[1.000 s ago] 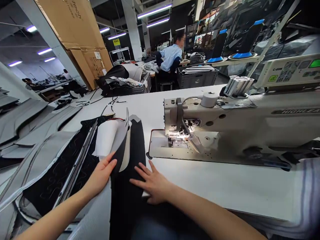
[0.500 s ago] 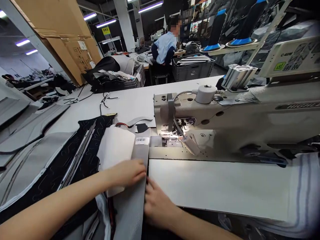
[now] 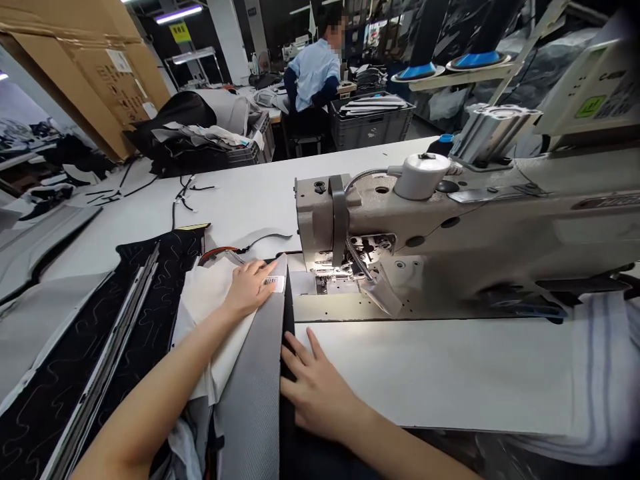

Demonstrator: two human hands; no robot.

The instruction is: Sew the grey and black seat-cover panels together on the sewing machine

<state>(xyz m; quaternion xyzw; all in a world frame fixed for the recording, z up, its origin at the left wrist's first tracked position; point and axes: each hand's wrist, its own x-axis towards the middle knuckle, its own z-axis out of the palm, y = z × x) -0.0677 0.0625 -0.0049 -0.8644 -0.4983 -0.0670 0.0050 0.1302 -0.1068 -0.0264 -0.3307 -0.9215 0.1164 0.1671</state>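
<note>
A grey fabric panel [image 3: 253,380] with a dark edge lies along the front of the table, left of the sewing machine [image 3: 345,227]. My left hand [image 3: 249,285] rests on its upper end, fingers stretched over a white barcode label [image 3: 274,284]. White lining cloth [image 3: 205,300] lies under that wrist. My right hand [image 3: 317,387] is spread against the panel's dark right-hand strip [image 3: 289,320], fingertips touching it. A black stitched piece [image 3: 100,347] with long grey strips lies to the left. The machine's lit needle area is just right of the panel's far end.
Grey panels [image 3: 45,233] lie at the far left. Dark cord scraps [image 3: 185,193] are on the white table [image 3: 250,193]. Behind it stand a cardboard box [image 3: 95,80], a grey crate [image 3: 370,127] and a seated person [image 3: 313,73]. Striped cloth [image 3: 600,380] hangs at the right.
My left hand has moved forward along the panel to the label and its fingers have opened out. My right hand has spread its fingers at the dark edge. The view has shifted slightly.
</note>
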